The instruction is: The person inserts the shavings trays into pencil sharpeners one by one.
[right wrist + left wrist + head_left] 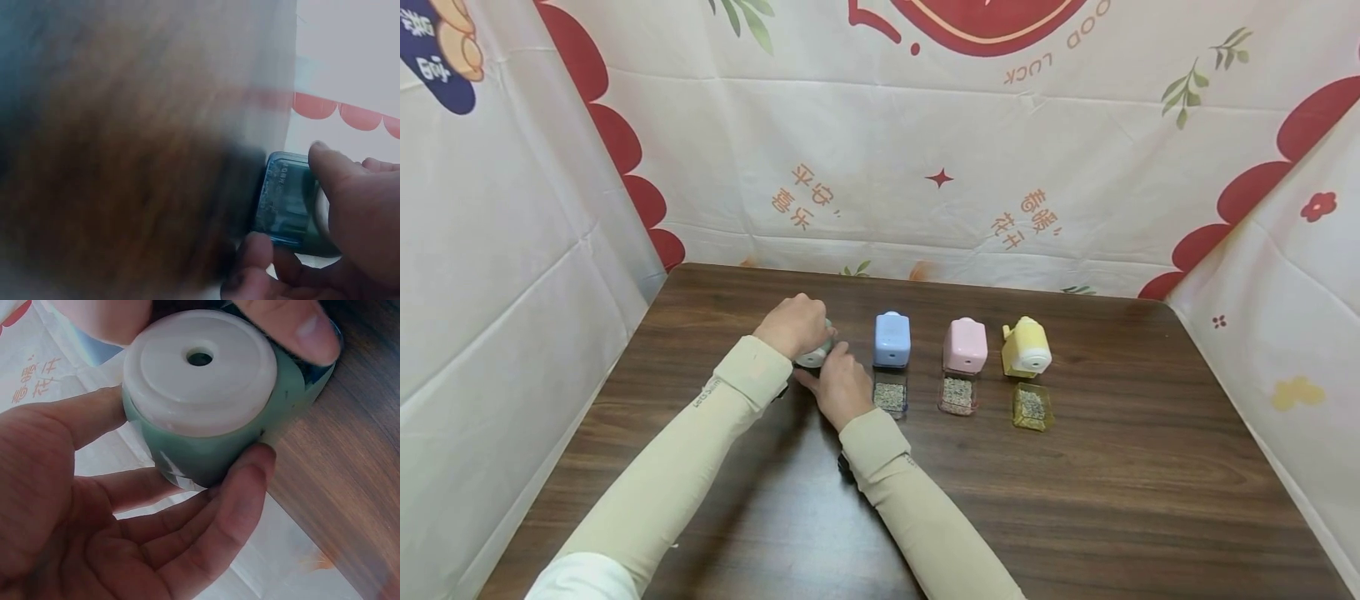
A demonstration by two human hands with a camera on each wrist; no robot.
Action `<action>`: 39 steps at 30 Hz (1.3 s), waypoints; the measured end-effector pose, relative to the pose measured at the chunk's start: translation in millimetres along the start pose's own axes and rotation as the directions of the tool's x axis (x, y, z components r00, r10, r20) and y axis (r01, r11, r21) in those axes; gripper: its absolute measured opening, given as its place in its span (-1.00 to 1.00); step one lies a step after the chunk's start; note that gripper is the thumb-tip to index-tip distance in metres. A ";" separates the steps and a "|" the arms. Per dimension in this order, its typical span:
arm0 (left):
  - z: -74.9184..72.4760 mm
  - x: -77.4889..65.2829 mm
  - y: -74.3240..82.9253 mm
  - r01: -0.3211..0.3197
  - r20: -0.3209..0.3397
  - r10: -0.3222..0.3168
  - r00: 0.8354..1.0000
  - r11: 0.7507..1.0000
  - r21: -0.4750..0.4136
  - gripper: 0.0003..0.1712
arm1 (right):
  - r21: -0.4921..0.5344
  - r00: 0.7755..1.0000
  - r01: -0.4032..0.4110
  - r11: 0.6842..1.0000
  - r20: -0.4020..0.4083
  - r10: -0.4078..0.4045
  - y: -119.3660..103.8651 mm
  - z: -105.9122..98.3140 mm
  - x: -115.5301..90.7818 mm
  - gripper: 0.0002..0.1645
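Note:
My left hand (pixel 795 327) grips a green pencil sharpener (pixel 206 453) with a round white front and a hole in it. In the left wrist view the fingers of that hand (pixel 125 519) curl round the green body from the side and below. My right hand (pixel 844 387) meets the sharpener from the near side. The right wrist view shows that hand (pixel 362 212) pinching near the clear bluish shavings tray (pixel 284 197), thumb on one side, fingertips on the other. The tray sits against the green body with specks of shavings inside.
To the right stand a blue sharpener (pixel 892 340), a pink sharpener (pixel 966 345) and a yellow sharpener (pixel 1027 348). In front of them lie shavings-filled trays: one clear (pixel 891 396), one pinkish (pixel 958 396), one yellow (pixel 1032 407). Printed cloth (pixel 880 125) hangs behind the brown table (pixel 1075 500).

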State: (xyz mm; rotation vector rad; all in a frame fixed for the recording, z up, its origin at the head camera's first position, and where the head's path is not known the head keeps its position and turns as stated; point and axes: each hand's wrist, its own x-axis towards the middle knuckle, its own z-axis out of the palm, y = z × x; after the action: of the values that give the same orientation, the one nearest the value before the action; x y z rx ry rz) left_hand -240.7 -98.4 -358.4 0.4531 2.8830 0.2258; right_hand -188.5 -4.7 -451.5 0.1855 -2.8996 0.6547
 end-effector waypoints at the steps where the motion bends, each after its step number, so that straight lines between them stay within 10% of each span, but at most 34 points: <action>1: 0.0 -0.1 0.1 -0.001 0.001 0.001 1.000 1.000 -0.002 -0.67 | 0.004 1.000 0.007 1.000 0.002 -0.007 -0.1 -1.8 -0.6 -0.19; 15: 0.1 1.4 -0.4 0.013 0.019 -0.013 1.000 1.000 0.000 -0.56 | 0.049 0.966 0.032 0.998 0.256 -0.044 -15.8 -63.5 -4.4 -0.56; 25: 0.3 0.7 0.2 0.010 0.021 -0.010 1.000 1.000 0.015 -0.48 | 0.069 0.871 0.225 0.972 0.433 -0.232 -10.1 -51.7 -9.0 -0.65; 39: -1.9 0.4 0.4 0.004 0.029 -0.004 1.000 1.000 0.012 -0.49 | 0.066 0.844 0.337 0.939 0.422 -0.332 -3.5 -38.8 -8.8 -0.70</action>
State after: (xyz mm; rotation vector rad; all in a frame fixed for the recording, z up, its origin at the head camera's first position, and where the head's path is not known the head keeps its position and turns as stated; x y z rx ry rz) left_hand -241.4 -98.2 -356.5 0.4486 2.8582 0.1997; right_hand -174.3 9.8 -417.1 0.9243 -3.1465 0.5941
